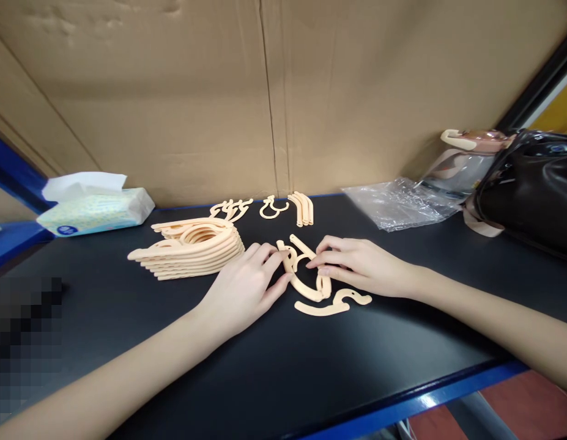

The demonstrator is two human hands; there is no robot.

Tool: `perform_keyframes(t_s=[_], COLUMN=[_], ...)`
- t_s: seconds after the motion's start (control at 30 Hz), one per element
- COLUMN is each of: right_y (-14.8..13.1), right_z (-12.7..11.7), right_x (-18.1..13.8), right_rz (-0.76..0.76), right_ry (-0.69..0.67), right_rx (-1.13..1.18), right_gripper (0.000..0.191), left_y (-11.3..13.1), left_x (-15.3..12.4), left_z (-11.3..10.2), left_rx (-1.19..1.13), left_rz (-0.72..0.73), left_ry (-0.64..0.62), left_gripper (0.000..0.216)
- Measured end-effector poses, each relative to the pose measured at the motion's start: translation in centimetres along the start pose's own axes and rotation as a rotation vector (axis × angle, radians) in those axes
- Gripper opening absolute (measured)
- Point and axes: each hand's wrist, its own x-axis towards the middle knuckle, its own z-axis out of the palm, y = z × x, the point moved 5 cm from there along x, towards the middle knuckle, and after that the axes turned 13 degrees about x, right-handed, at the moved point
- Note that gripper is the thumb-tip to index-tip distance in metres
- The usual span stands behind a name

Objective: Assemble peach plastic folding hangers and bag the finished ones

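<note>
Between my two hands, beige plastic folding-hanger parts (306,289) lie on the black tabletop, curved arms and a hook overlapping. My left hand (246,281) is closed, thumb and fingers gripping the left side of these parts. From the right, my right hand (363,264) pinches their other side, its fingertips partly covering them. Just in front lies a loose curved piece with a hooked end (322,310). A stack of matching beige hangers (186,255) sits left of my left hand. Farther back are several hook pieces (232,211), a couple more hooks (270,209) and a bundle of curved arms (302,209).
A tissue pack (97,211) lies at the back left. Crumpled clear plastic (397,206), a drink bottle (464,168) and a black bag (535,192) occupy the right. A cardboard wall (210,110) closes off the back; the table's blue edge (430,400) runs along the front.
</note>
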Motion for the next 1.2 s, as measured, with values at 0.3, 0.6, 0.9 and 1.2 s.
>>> perform_keyframes(t_s=[0.3, 0.6, 0.9, 1.2], right_y=[-2.6, -1.9, -1.9, -3.6], right_z=[1.1, 0.6, 0.1, -0.5], right_x=[-0.1, -0.1, -0.2, -1.1], right_rz=[-0.13, -0.113, -0.11, -0.067], right_ry=[-0.093, -0.009, -0.003, -0.121], right_rx=[-0.123, -0.11, -0.159, -0.08], right_gripper=[0.035, 0.029, 0.028, 0.026], left_y=[-0.6, -1.2, 0.0, 0.3], left_x=[0.1, -0.1, -0.5, -0.3], left_z=[0.2, 0.1, -1.3, -1.3], left_rx=[-0.257, -0.273, 0.041, 0.187], left_rz=[-0.184, -0.204, 0.058, 0.205], left_ry=[-0.028, -0.073, -0.007, -0.074], left_gripper=[0.016, 0.014, 0.025, 0.027])
